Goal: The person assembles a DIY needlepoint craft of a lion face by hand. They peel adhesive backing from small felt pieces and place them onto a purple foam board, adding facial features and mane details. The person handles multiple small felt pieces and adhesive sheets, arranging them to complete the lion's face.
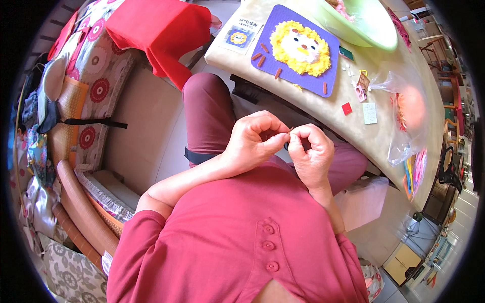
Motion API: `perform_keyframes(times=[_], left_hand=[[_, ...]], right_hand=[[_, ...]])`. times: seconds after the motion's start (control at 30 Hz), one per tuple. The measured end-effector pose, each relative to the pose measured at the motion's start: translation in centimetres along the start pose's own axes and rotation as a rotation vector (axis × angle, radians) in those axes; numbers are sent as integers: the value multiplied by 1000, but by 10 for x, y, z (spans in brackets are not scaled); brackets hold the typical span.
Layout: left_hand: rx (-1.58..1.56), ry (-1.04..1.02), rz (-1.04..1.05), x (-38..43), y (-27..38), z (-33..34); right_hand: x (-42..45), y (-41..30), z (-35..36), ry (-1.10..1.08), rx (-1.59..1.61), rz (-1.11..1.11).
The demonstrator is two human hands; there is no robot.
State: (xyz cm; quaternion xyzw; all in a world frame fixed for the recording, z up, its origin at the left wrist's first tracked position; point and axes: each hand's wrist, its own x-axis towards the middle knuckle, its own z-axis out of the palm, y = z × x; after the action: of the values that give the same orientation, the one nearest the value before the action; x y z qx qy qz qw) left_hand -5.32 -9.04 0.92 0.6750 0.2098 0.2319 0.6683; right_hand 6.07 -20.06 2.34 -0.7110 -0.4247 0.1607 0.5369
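Observation:
My left hand (254,141) and my right hand (313,153) meet above my lap, thumb and forefinger of each pinched together. Between the fingertips shows a sliver of a small brown piece (291,129); the fingers hide most of it. Beyond them on the table lies a purple board (261,53) bearing a lion face (303,47) with a fluffy yellow mane, dark eyes and a brown nose. Several short brown strips (278,73) rest on the board around the mane. A printed picture card (240,36) with writing lies beside the board.
On the table (329,113) are a pale green basin (373,36), a clear plastic bag (398,144), a red square (346,109), a pale rectangular piece (370,113) and colourful strips (415,172). Red cloth (163,30) drapes at the upper left, near a patterned seat cover (100,91).

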Motion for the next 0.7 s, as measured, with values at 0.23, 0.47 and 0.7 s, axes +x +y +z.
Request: perform_keyframes(times=[0.23, 0.47, 0.7], left_hand=[[62, 22, 103, 6, 4, 8], [203, -8, 186, 10, -11, 6], [366, -7, 110, 2, -45, -9]], right_hand=[[2, 8, -3, 47, -17, -47], [20, 50, -33, 256, 556, 307], [28, 74, -35, 281, 653, 339]])
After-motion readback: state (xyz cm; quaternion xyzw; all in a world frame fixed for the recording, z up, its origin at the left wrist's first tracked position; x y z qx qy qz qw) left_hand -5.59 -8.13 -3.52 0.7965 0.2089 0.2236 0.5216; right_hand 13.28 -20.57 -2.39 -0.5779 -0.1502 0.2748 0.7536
